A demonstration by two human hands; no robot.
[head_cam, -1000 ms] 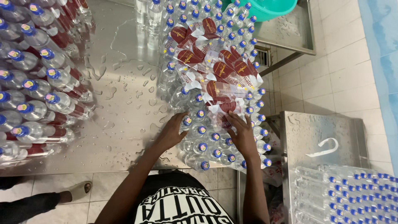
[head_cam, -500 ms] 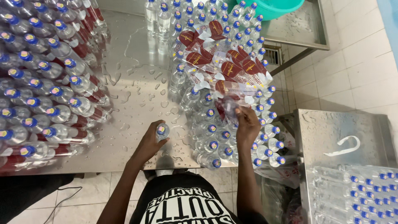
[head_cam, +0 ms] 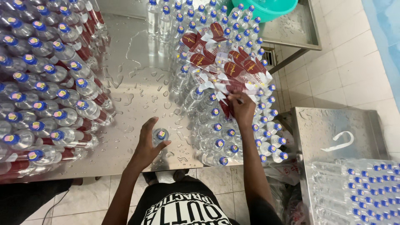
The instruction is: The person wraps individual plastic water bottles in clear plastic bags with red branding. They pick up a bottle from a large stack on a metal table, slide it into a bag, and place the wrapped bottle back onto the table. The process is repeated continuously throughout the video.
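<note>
Left hand [head_cam: 146, 146] was closed around a single upright water bottle [head_cam: 160, 137], fingers wrapped round its body, blue cap with a pink centre showing between thumb and fingers. The bottle stood on the wet steel desk [head_cam: 137, 75], near the front edge, in the bare strip between the two bottle groups.

Right hand [head_cam: 241, 109] was pinching the loose pile of red-and-white labels [head_cam: 225, 66], fingertips closed on the near edge of the pile. The labels lay on top of the right-hand bottle cluster [head_cam: 225, 137], an upright block of unlabelled bottles with blue caps that ran from the desk's front edge toward the back. Whether the hand had one label or several could not be told.

Left of the bare strip lay a stack of labelled bottles [head_cam: 46, 96], on their sides, caps pointing toward the middle of the desk, red bands visible on their bodies. Water drops and smears covered the steel between the groups.

Further out: a teal basin [head_cam: 271, 8] sat at the far right corner, beyond the upright bottles. To the right, apart from the desk, was a lower steel surface [head_cam: 333, 129] with a white strip lying on it, and a wrapped pack of bottles [head_cam: 358, 187] at its near end. The floor was pale tile [head_cam: 346, 71].
</note>
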